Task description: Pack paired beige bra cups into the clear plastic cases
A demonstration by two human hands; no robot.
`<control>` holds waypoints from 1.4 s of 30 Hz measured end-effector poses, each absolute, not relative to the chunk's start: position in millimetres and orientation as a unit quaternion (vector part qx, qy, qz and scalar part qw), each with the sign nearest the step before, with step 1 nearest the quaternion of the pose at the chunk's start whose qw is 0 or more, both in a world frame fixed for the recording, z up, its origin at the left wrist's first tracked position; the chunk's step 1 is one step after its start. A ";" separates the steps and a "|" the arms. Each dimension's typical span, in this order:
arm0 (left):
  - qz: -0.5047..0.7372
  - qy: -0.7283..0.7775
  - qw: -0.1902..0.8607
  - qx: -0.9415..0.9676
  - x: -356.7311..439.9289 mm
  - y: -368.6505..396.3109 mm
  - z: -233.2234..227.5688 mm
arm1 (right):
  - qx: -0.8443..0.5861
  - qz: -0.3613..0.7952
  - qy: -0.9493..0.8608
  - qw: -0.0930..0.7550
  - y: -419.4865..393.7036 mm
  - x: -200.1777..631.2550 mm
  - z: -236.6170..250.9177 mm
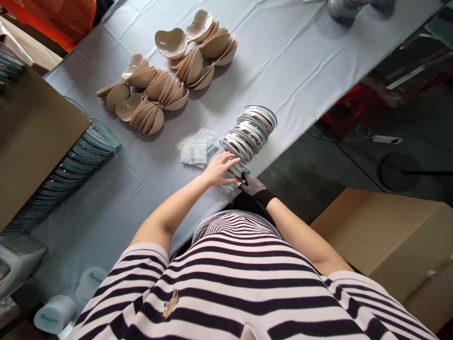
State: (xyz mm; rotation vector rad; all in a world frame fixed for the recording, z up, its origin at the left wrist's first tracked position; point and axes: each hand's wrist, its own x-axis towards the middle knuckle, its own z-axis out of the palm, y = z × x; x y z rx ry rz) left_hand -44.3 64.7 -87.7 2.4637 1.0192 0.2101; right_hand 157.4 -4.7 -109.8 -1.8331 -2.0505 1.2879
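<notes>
My bare left hand (221,170) curves its spread fingers over a clear plastic case (238,168) at the table's front edge. My right hand (253,185), in a dotted black-and-grey glove, grips the same case from the near right side, its fingers partly hidden. Just beyond stands a row of similar clear cases (250,130) with brown and pale contents, leaning together. Left of my hands lie several small printed packets (196,150). Farther back, beige adhesive bra cups (152,94) rest in nested rows, with another group of bra cups (198,49) behind them.
A grey cloth covers the table (283,61). On the left, a cardboard box (38,141) stands by a long stack of clear plastic shells (67,179). White printed rolls (54,314) sit lower left. A large carton (382,236) is at my right, and a cable adapter (387,139) lies beyond.
</notes>
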 end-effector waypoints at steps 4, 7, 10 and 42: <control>0.079 0.335 0.239 0.908 -43.9 71.3 -83.1 | -0.607 0.374 -0.701 -0.010 -3.8 154.3 -104.6; 0.067 0.324 0.238 0.913 -47.7 78.5 -76.7 | -0.620 0.276 -0.735 0.002 -2.3 149.7 -95.3; 0.033 0.326 0.229 0.917 -52.7 89.0 -68.4 | -0.606 0.249 -0.755 -0.027 10.2 139.8 -84.3; 0.116 0.896 0.196 0.381 -111.4 137.8 -125.6 | -0.368 0.001 -0.929 -0.045 473.8 96.6 -82.2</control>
